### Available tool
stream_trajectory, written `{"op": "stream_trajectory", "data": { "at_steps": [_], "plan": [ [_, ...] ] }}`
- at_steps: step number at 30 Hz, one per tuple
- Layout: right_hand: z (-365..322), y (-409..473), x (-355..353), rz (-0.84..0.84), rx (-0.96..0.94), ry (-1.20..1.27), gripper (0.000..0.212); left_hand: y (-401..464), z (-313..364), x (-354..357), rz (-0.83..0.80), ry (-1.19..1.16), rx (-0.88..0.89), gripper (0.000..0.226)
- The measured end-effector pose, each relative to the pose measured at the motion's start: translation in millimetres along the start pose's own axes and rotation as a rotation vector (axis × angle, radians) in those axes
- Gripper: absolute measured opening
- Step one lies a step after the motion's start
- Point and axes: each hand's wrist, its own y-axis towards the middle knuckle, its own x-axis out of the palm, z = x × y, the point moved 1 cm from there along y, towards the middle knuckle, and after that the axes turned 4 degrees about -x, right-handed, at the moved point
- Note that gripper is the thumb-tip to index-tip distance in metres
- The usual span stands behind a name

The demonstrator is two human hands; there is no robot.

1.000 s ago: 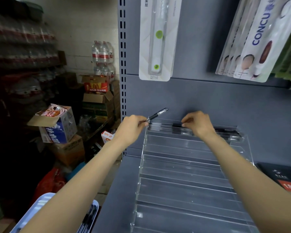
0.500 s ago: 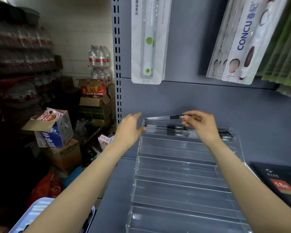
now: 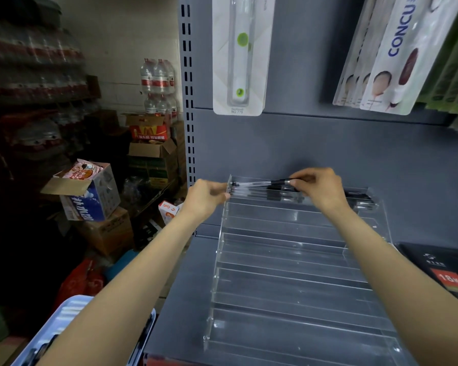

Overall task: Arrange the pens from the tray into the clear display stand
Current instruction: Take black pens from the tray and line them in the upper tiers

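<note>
Right hand (image 3: 319, 187) pinches the pen (image 3: 259, 183) — lying left-right (tip leftward) — left hand (image 3: 205, 199) loosely curled, empty.

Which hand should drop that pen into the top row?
The right hand, probably. It already pinches the pen over the top row of the clear display stand. The left hand only touches the stand's left edge.

Glossy clear plastic display stand (image 3: 288, 281) on a matt grey, probably metal, shelf (image 3: 180, 299).
</note>
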Motion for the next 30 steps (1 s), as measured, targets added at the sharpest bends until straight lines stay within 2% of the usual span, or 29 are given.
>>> {"op": "stream_trajectory", "data": {
  "at_steps": [4, 10, 17, 20, 23, 26, 30],
  "plan": [
    [-6.6, 7.3, 2.7, -0.102, -0.035, -0.154, 0.011, -0.3, 0.6, 0.2, -0.001, 0.007, 0.014, 0.035],
    [-7.7, 14.9, 4.2, -0.209, 0.052, -0.232, 0.011, -1.1, 0.5, 0.7, 0.01, 0.024, 0.016, 0.036],
    [-5.5, 17.9, 5.7, -0.25, 0.122, -0.174, 0.012, 1.0, 1.5, 0.0, 0.018, 0.054, 0.0, 0.036],
    [-13.2, 13.4, 8.7, -0.173, 0.038, -0.141, 0.006, -4.1, 3.4, 0.0, 0.049, 0.049, 0.024, 0.036],
    [-35.2, 0.9, 14.9, -0.114, -0.072, -0.046, 0.004, -17.7, 3.6, -5.0, 0.173, 0.063, 0.074, 0.038],
    [-62.0, -21.8, 32.2, -0.2, -0.137, 0.043, 0.005, -36.4, -5.4, -17.8, 0.24, 0.042, 0.097, 0.029],
    [-95.8, -61.7, 68.7, -0.291, -0.131, 0.126, 0.011, -66.7, -36.0, -45.1, 0.203, 0.045, 0.102, 0.021]
  ]
}}
